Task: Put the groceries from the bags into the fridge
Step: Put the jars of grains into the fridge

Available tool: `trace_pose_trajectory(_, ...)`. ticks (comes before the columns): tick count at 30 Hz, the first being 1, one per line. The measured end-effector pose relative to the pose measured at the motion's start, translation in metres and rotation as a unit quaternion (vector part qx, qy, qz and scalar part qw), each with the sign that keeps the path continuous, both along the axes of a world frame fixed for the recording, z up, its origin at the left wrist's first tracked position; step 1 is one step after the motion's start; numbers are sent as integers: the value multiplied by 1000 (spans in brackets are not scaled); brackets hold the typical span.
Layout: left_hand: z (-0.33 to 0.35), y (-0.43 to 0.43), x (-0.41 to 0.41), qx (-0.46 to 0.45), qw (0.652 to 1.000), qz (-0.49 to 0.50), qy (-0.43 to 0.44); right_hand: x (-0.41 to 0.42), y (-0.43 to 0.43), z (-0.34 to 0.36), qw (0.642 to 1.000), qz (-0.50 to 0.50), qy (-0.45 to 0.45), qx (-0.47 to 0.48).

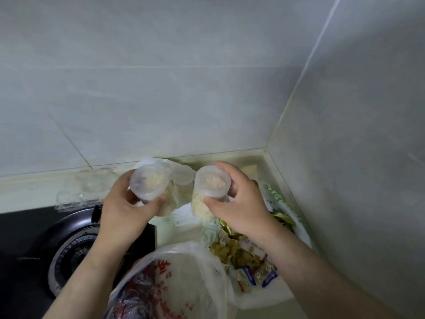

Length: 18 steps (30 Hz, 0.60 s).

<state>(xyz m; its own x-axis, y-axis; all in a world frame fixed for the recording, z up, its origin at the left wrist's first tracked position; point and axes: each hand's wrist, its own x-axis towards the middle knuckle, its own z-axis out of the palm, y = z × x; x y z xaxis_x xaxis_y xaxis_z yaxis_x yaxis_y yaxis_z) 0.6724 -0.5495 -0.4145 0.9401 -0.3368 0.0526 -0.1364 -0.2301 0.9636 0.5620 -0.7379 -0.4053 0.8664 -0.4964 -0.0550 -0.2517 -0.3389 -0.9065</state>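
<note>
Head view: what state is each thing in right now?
Left tub: lidded, held up in left hand.
Right tub: lidded, held up in right hand.
Front bag: open, printed red.
Snack packets: piled loose on the counter.
Burner: no flame visible.

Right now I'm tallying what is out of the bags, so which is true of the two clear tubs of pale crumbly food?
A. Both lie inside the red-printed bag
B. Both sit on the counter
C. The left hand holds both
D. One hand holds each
D: the left hand grips one clear tub and the right hand grips the other clear tub, both raised off the counter.
</note>
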Motion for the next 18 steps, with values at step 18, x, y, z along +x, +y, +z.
trace_pose_trajectory(18,92,-23,-182,-99,908,-406,7,-276,91,111,929,-359,-86,-7)
